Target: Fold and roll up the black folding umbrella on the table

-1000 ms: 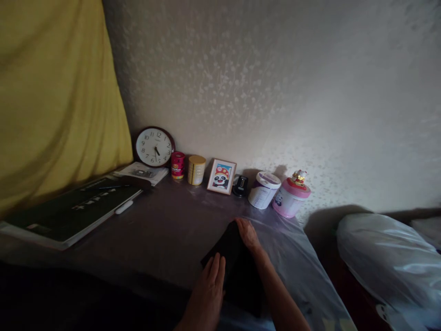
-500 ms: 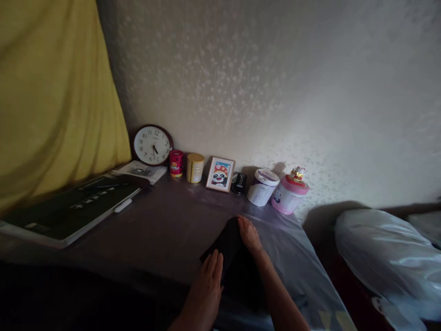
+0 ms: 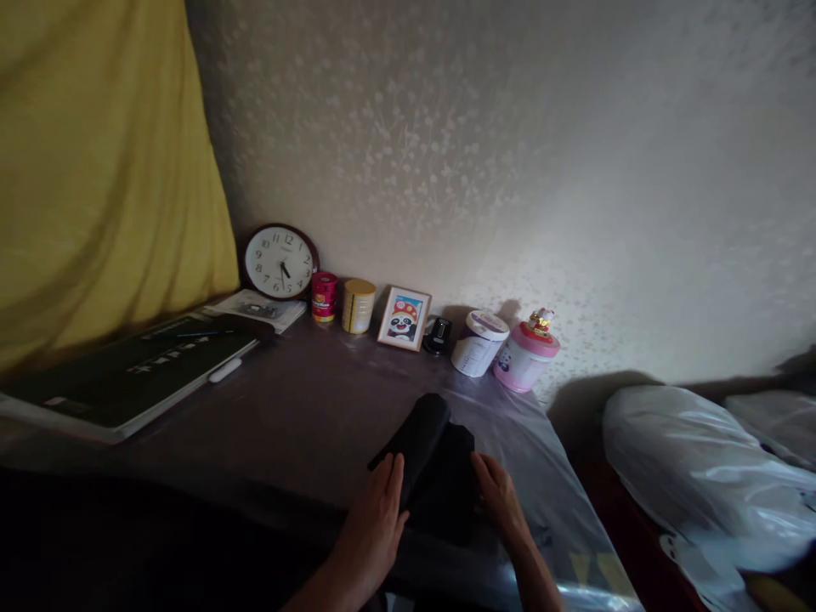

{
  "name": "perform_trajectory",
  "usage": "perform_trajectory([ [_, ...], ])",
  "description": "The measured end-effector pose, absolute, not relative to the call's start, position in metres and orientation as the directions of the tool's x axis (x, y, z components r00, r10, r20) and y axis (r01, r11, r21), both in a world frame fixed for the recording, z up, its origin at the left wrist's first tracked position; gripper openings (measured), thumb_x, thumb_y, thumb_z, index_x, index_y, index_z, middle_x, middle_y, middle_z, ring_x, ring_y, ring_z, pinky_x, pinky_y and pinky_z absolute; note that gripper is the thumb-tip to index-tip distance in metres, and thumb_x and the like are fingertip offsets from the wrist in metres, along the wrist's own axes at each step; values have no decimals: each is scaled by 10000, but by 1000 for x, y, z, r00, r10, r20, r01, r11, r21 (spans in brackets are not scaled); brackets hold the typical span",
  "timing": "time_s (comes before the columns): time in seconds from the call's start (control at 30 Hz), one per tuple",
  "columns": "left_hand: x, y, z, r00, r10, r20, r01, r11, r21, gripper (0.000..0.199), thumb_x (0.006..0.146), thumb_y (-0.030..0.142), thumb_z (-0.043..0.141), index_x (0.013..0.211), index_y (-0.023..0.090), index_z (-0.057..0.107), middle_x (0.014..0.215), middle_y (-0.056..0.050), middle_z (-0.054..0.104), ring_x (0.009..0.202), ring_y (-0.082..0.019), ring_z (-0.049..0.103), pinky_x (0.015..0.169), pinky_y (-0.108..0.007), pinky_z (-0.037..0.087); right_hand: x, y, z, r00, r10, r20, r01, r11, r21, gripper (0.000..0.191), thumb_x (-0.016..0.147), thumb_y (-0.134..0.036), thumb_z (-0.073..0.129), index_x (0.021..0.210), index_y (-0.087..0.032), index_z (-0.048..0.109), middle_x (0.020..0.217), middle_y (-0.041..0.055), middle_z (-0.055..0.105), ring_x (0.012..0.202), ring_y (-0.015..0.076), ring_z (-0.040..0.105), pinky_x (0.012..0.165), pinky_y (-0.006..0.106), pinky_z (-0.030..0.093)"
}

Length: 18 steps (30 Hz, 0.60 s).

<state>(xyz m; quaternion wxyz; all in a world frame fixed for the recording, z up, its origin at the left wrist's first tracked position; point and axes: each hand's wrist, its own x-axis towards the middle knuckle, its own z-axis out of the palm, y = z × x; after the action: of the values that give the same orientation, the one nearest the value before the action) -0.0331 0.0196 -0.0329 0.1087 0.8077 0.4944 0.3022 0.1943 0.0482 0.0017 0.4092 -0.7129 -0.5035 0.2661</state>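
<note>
A black cloth lies near the front of the covered table, its left part folded over into a thick, rounded strip. My left hand rests flat on the left part of the cloth with its fingers stretched out. On the other side, my right hand has its fingers curled together at the cloth's right edge, pinching it. The lower part of the cloth is dark and hard to make out.
Along the wall stand a clock, a red can, a yellow-lidded can, a framed panda picture and two tubs. A large dark green book lies left. Plastic-wrapped bundles are right.
My right hand has moved from the far end of the black cloth down and right to its right edge, where the cloth now spreads out. The left hand stays on the left part.
</note>
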Motion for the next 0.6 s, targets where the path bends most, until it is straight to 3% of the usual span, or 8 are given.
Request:
perform_trajectory([
  [0.13, -34, 19, -28, 338, 878, 340, 744, -470, 475, 703, 801, 98, 441, 1398, 138, 74, 1403, -207, 352, 1269, -260, 387, 992, -411, 403, 182, 50, 9, 361, 932, 40, 504, -159, -849, 466, 715, -582, 507, 859, -166, 662, 702, 39, 672, 676, 212, 620, 581, 290, 463],
  [0.3, -41, 16, -20, 400, 872, 284, 717, -490, 495, 831, 761, 158, 516, 1413, 149, 1, 1446, -214, 268, 1303, -291, 321, 1001, -444, 384, 178, 56, 9, 343, 936, 79, 500, -111, -859, 470, 692, -587, 532, 777, -143, 661, 612, 26, 628, 616, 199, 584, 548, 283, 427],
  [0.47, -44, 16, -17, 413, 882, 228, 712, -468, 524, 924, 669, -8, 398, 1406, 199, -120, 1474, -175, 223, 1322, -250, 283, 1000, -431, 386, 168, 61, 19, 294, 952, 81, 406, -48, -913, 445, 706, -569, 551, 783, -141, 649, 631, 15, 613, 608, 175, 559, 521, 255, 407],
  [0.6, -42, 17, -18, 401, 893, 205, 737, -447, 508, 861, 652, -46, 339, 1422, 136, 1, 1457, -197, 254, 1317, -245, 298, 1015, -398, 368, 154, 68, 34, 256, 960, 116, 343, 22, -939, 451, 702, -582, 570, 779, -145, 646, 626, 9, 608, 599, 163, 548, 497, 236, 396],
])
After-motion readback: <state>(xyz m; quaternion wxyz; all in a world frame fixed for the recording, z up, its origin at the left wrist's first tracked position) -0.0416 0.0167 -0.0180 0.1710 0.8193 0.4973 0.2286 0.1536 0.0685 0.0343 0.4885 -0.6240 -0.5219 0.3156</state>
